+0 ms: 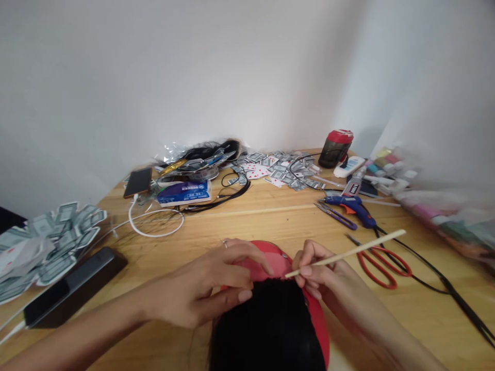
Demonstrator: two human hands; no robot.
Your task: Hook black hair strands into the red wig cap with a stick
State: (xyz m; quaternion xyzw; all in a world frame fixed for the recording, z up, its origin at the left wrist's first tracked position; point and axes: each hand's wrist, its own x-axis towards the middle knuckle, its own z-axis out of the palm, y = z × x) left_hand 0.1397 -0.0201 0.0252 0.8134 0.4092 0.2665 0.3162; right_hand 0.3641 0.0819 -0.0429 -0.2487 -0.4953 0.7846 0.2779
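A red rounded piece (319, 324) lies in front of me at the table's near side, with a pinkish patch (275, 263) near its far end. Straight black hair (270, 324) covers most of it and hangs toward me. My left hand (211, 275) rests at the left of the hair's upper edge, fingers apart, the index finger reaching onto the pink patch and the thumb on the hair. Between the thumb and fingers of my right hand (319, 273) is a thin pale wooden stick (359, 252), its lower tip at the hair's edge.
Red-handled scissors (382, 263), a blue glue gun (353, 206) and thread snips (336, 215) lie at the right. Further back stand a red-lidded jar (336, 148) and scattered playing cards (282, 167). At the left are a phone (138, 183) and a black box-like device (75, 288).
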